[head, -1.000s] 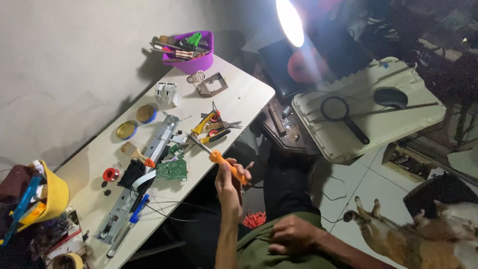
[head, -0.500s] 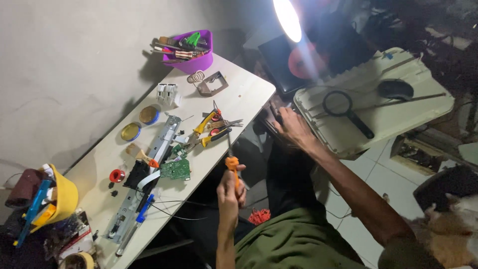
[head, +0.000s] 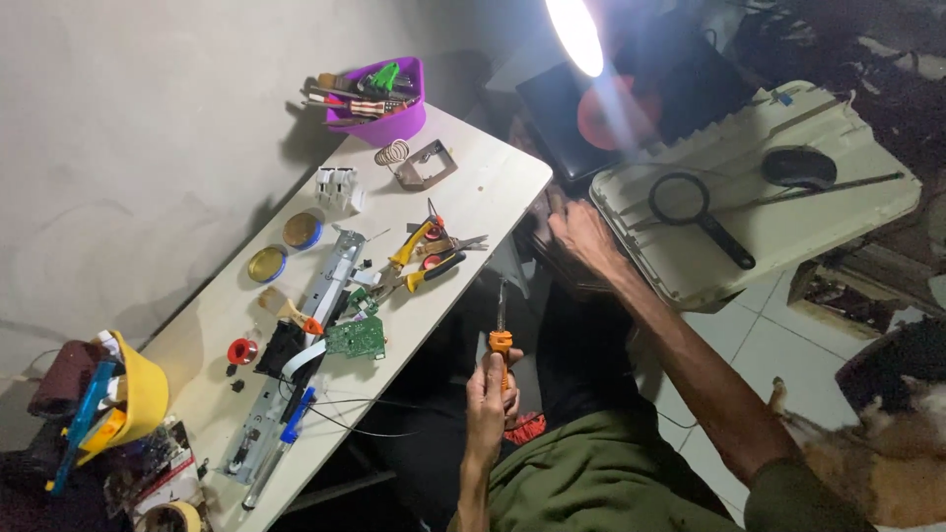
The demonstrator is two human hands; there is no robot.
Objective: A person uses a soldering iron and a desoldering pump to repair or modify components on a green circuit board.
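My left hand (head: 492,387) grips an orange-handled soldering iron (head: 501,334), tip pointing up, held off the front edge of the white table (head: 473,182). My right hand (head: 579,231) reaches out past the table's right end, down toward a dark object beside a cream plastic cover (head: 818,123); whether it holds anything is hidden. On the table lie a green circuit board (head: 356,338) and yellow-handled pliers (head: 419,241).
A purple bowl (head: 384,118) of tools stands at the table's far end, two round tins (head: 286,246) near the wall, a yellow container (head: 143,399) at the left. A magnifying glass (head: 695,215) lies on the cream cover. A lamp (head: 576,34) glares above. An animal (head: 877,463) lies at the right.
My right hand left my lap and stretched out past the table's right end. My left hand drew the soldering iron back from the table toward me and turned it upright.
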